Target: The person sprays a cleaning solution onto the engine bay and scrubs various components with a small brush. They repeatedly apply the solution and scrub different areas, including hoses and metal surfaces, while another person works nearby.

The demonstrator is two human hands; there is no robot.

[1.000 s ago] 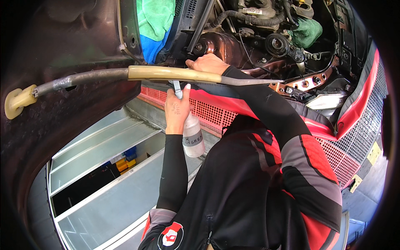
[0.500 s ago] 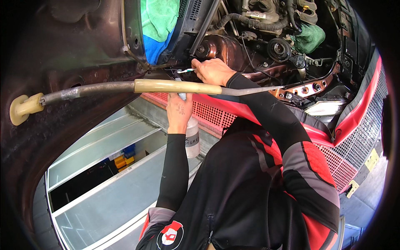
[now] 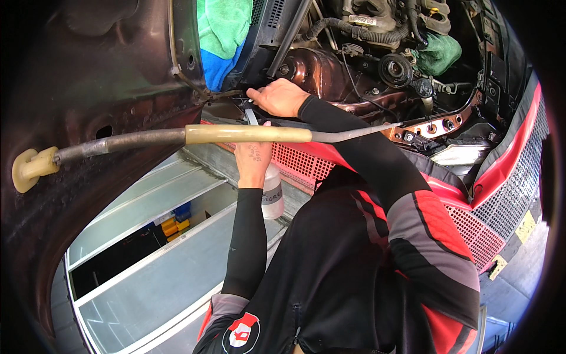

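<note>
My left hand (image 3: 253, 159) is closed round the neck of a translucent spray bottle (image 3: 273, 203) with a grey label band. The bottle's pale spray head (image 3: 252, 117) points up toward the corner of the engine bay, partly hidden behind a prop rod. My right hand (image 3: 280, 98) is closed and reaches into that corner by the hood hinge, just below the round strut mount (image 3: 289, 69). A slim white toothbrush seen in it earlier is now almost wholly hidden by the fingers.
The hood prop rod (image 3: 247, 134), with its yellowish sleeve, crosses in front of my left hand. The raised dark hood (image 3: 94, 76) fills the left. Green cloths (image 3: 221, 26) (image 3: 436, 54) lie at the windshield base and among engine parts. A red-edged mesh cover (image 3: 471, 227) drapes the bumper.
My right hand has moved left and slightly down, deeper into the corner, and the toothbrush has gone from sight. My left hand keeps the spray bottle in nearly the same place.
</note>
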